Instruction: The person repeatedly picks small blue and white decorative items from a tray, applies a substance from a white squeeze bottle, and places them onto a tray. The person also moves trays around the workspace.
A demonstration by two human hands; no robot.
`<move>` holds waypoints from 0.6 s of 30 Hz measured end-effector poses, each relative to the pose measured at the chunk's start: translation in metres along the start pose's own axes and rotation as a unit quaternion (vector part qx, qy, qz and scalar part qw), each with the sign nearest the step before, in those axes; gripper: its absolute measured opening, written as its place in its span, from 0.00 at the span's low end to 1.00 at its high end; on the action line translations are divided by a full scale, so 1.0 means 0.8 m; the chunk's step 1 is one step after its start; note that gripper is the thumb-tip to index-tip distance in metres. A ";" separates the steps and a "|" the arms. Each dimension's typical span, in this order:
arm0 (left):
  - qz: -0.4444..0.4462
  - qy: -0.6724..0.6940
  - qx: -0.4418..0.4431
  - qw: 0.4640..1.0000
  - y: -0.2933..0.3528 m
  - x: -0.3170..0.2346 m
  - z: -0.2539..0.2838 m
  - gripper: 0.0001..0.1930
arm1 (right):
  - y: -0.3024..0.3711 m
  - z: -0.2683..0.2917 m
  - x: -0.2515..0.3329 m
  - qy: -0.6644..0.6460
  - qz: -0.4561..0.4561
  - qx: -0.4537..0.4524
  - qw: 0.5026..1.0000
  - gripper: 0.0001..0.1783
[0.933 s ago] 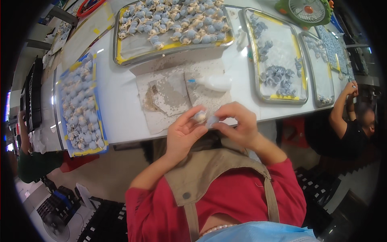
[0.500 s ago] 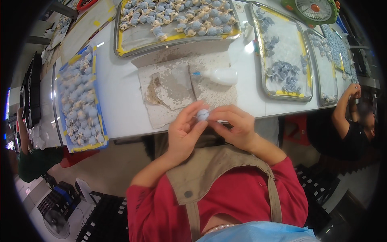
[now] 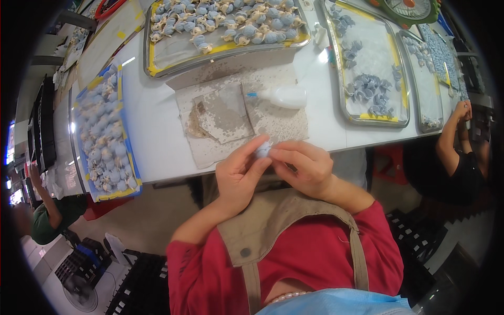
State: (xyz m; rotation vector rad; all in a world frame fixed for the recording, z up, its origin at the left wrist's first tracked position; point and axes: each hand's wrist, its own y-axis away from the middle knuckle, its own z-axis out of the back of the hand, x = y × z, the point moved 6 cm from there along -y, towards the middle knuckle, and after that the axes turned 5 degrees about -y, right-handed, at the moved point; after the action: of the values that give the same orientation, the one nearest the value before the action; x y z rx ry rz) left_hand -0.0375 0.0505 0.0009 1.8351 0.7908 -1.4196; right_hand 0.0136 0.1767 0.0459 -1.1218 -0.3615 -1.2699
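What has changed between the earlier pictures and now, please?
The right hand, earlier pinching a separate blue piece, has moved left; its fingertips now meet the figure in the left hand, and that piece no longer shows apart. At far left, a co-worker's forearm has shifted. The bottle still lies on the cardboard, and the trays stay put.

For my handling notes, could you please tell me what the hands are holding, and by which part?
The left hand and right hand together hold one small blue-grey piece, by its left and right sides respectively; finer detail is unclear.
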 end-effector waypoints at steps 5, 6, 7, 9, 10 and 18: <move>-0.027 -0.082 -0.029 0.996 0.003 0.006 0.006 0.17 | -0.004 0.003 0.003 -0.014 -0.030 0.039 0.999 0.14; -0.024 -0.088 -0.035 0.995 0.003 0.006 0.006 0.16 | -0.005 0.003 0.003 -0.017 -0.030 0.046 0.998 0.14; -0.021 -0.093 -0.042 0.995 0.003 0.007 0.007 0.16 | -0.006 0.003 0.003 -0.020 -0.029 0.053 0.998 0.14; -0.019 -0.104 -0.048 0.993 0.003 0.007 0.008 0.15 | -0.004 0.002 0.000 -0.023 -0.015 0.054 0.998 0.13; -0.020 -0.109 -0.048 0.993 0.002 0.007 0.008 0.14 | -0.003 0.001 -0.002 -0.024 -0.008 0.054 0.998 0.13; -0.030 0.021 0.034 0.999 0.001 -0.009 -0.001 0.16 | -0.001 -0.006 -0.039 -0.358 -0.211 0.048 0.908 0.21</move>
State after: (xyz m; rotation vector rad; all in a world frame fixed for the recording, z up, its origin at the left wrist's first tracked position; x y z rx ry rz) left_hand -0.0378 0.0502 0.0085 1.9126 0.8340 -1.4667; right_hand 0.0013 0.1902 0.0204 -1.4506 -1.2615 -1.1417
